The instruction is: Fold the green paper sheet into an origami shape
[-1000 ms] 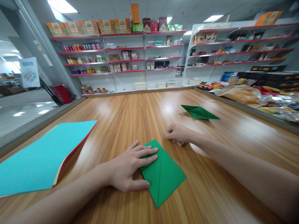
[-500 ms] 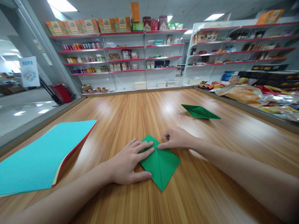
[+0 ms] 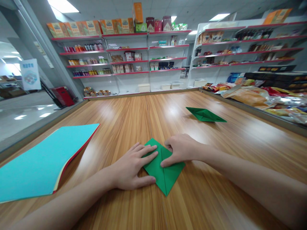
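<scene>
A green paper [image 3: 165, 174], folded to a point with a centre crease, lies flat on the wooden table [image 3: 211, 179] in front of me. My left hand [image 3: 133, 167] lies flat with fingers spread on its left half. My right hand [image 3: 179, 149] presses on its right half, the index finger stretched along the fold. A finished green paper boat [image 3: 205, 115] rests farther off to the right, apart from both hands.
A stack of coloured sheets with a turquoise one on top [image 3: 43, 159] lies at the left. Snack packets [image 3: 249, 95] fill a bin along the right edge. Store shelves [image 3: 124, 60] stand behind the table.
My right hand has come from the table beside the paper onto its right half. The paper's right flap has been folded in, making the shape narrower. My left hand stayed put.
</scene>
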`<state>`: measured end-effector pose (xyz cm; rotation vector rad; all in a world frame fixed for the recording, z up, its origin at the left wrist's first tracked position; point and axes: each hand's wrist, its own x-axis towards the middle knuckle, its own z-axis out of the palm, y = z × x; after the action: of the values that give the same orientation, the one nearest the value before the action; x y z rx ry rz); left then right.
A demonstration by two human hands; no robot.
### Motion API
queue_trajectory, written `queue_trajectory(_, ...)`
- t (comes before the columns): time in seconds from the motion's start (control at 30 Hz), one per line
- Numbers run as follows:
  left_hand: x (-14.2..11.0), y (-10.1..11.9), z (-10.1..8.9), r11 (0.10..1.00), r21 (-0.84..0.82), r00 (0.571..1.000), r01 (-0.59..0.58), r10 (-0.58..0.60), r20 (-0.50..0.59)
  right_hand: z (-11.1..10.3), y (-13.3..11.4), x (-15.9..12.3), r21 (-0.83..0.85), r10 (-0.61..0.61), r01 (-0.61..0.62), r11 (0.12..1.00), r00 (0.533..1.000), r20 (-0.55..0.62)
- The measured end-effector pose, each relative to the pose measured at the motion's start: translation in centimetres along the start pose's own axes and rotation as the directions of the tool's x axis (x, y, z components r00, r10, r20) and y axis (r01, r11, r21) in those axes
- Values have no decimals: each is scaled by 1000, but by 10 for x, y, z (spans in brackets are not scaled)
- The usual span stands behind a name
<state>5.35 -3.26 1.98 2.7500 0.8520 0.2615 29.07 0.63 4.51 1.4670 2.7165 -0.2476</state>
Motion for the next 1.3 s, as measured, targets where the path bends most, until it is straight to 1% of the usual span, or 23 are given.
queue_trajectory(0.17, 2, -1, 0, 1000, 5, 1000, 2, -2, 3, -1, -3, -3, -111, 1, -6, 994, 999, -50)
queue_trajectory(0.37, 3, 0, -1, 1000, 18, 1000, 5, -5, 11, -4, -7, -7, -141, -40, 16, 990, 985, -170)
queue_trajectory(0.4, 3, 0, -1, 1000, 13, 1000, 2, -2, 7, -5, -9, -8, -137, -51, 28, 990, 985, -163)
queue_trajectory(0.43, 4, 0, -1, 1000, 10, 1000, -2, 2, 3, -5, -11, -8, -129, -65, 48, 991, 989, -131)
queue_trajectory(0.5, 4, -1, -1, 1000, 9, 1000, -7, 7, 0, -5, -15, -10, -82, -100, 98, 992, 995, -15)
queue_trajectory(0.57, 5, -1, -1, 1000, 10, 1000, -5, 5, 3, -4, -20, -11, -16, -130, 132, 991, 987, 94)
queue_trajectory(0.63, 6, -1, -2, 1000, 11, 1000, 0, -1, 11, -1, -25, -13, 41, -157, 153, 987, 978, 137)
queue_trajectory(0.77, 6, 0, -3, 1000, 16, 1000, -1, 0, 15, 1, -27, -14, 113, -209, 192, 975, 964, 165)
queue_trajectory(0.93, 7, 0, -3, 1000, 31, 1000, 3, -4, 30, -1, -22, -14, 163, -256, 228, 960, 949, 183)
queue_trajectory(1.3, 7, 0, -2, 999, 47, 999, -2, 1, 33, -1, -25, -14, 144, -213, 186, 972, 955, 206)
